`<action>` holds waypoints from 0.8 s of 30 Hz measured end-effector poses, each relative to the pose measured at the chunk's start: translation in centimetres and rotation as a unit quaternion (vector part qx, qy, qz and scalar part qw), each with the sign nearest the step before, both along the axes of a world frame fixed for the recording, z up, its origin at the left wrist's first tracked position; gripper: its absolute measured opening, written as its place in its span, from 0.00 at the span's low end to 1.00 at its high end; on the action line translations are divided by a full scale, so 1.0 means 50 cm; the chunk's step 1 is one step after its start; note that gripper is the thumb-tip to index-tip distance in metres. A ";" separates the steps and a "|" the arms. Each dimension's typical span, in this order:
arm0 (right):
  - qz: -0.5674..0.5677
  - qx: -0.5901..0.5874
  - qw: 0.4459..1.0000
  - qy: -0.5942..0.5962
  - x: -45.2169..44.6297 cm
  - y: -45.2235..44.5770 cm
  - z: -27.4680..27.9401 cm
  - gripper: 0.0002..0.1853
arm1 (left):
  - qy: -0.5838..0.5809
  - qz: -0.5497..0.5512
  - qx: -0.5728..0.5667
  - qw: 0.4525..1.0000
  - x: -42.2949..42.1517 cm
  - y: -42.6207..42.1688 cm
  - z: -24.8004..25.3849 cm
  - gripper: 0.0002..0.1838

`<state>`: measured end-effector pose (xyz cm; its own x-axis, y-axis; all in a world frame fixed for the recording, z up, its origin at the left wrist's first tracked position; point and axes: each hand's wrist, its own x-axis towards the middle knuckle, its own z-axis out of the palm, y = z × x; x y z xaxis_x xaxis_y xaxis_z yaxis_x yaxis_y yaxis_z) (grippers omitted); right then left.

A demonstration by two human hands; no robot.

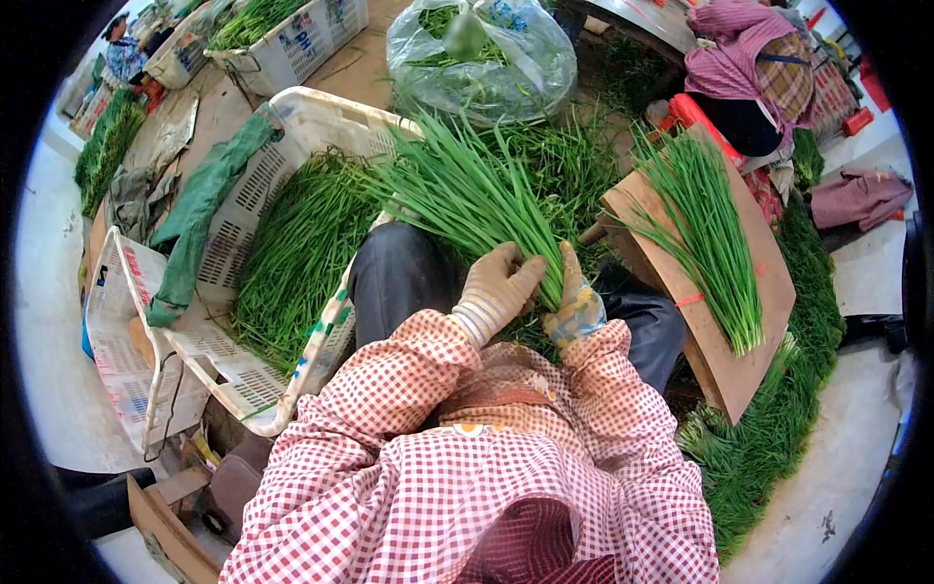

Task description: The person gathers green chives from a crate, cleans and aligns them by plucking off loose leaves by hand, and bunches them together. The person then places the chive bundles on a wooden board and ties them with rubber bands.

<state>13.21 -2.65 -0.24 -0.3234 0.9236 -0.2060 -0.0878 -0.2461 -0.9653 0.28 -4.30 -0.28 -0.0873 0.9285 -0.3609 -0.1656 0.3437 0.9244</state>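
Observation:
A loose bunch of long green stalks (467, 185) lies across my lap, its leafy tips toward the upper left. My left hand (499, 290), in a tan glove, has its fingers curled on the near end of the bunch. On the other side of the stalks is my right hand (574, 300), in a patterned glove, closed around their lower ends. To the right, a bundle tied with a red band (702, 234) lies on a tilted brown board (715, 375). A white crate (255, 200) on my left holds more green stalks (302, 253).
A clear plastic bag (482, 68) of greens stands ahead, near another white crate (302, 39). Loose stalks (559, 161) lie beyond my knees. A long heap of greens (778, 438) runs along the right. Other people sit at the upper right (759, 68) and upper left (124, 54).

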 end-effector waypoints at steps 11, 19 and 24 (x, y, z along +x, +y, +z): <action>0.003 -0.245 0.959 0.145 0.077 0.083 -0.046 0.24 | 0.089 -0.094 0.087 0.988 -0.169 0.011 0.065 0.17; 0.112 -0.254 0.947 0.163 0.084 0.118 0.006 0.19 | 0.030 -0.386 -0.003 0.922 -0.061 -0.045 0.000 0.32; 0.214 0.114 0.934 -0.261 0.079 0.053 0.000 0.34 | -0.479 -0.141 0.030 0.866 -0.004 -0.007 0.004 0.36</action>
<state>17.17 0.01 -0.25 -0.5841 0.7716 -0.2518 0.4681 0.0668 -0.8811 0.08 -4.64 -0.09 0.4593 0.8836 -0.0914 -0.7838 0.4516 0.4263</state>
